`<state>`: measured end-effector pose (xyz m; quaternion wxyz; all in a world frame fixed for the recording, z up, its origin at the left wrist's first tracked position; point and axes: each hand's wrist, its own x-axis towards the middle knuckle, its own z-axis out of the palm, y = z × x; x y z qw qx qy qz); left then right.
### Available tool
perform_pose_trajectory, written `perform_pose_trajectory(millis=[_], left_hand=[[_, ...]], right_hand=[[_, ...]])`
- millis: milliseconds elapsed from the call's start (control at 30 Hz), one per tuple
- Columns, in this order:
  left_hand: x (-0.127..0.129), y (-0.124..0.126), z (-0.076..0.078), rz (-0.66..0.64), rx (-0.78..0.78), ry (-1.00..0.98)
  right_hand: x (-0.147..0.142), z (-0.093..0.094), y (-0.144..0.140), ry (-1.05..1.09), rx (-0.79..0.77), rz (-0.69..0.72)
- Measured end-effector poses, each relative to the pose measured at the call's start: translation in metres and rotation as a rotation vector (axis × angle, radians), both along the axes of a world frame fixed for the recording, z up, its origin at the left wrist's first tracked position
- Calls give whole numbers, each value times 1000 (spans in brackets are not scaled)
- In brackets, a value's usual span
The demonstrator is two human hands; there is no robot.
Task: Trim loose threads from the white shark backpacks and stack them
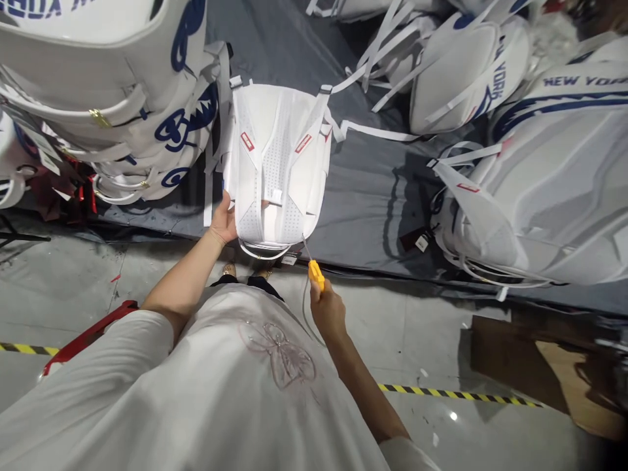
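Note:
A white backpack (277, 163) lies back-side up on a grey cloth-covered table (373, 190), its mesh straps with small red tags facing me. My left hand (224, 221) grips its lower left edge. My right hand (328, 307) is closed around a small tool with a yellow handle (316, 273); a thin metal tip points up toward the backpack's lower right corner, and a thin cord hangs from the tool. The tip is close to the bag; whether it touches is unclear.
White bags with blue print are stacked at the left (112, 98) and piled at the right (549, 170). Loose white straps (377, 131) trail across the cloth. Yellow-black floor tape (456, 394), a red object (88, 337) and cardboard (554, 373) lie on the concrete floor.

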<state>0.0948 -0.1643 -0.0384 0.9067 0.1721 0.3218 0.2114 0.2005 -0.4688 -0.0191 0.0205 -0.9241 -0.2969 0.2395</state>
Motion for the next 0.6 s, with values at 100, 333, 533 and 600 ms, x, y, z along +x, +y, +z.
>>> perform_pose_trajectory(millis=[100,333,533,600], left_hand=[[0,-1,3,8,-2,4],[2,-6,7,13,42,-48],[3,-2,19,-2,38,143],[1,-12,30,98,176,371]], right_hand=[[-21,4,-26,50,-25,26],[-40,5,9,148,-64,214],[-26,4,28,122,-183,213],[-24,4,27,137,-202,201]])
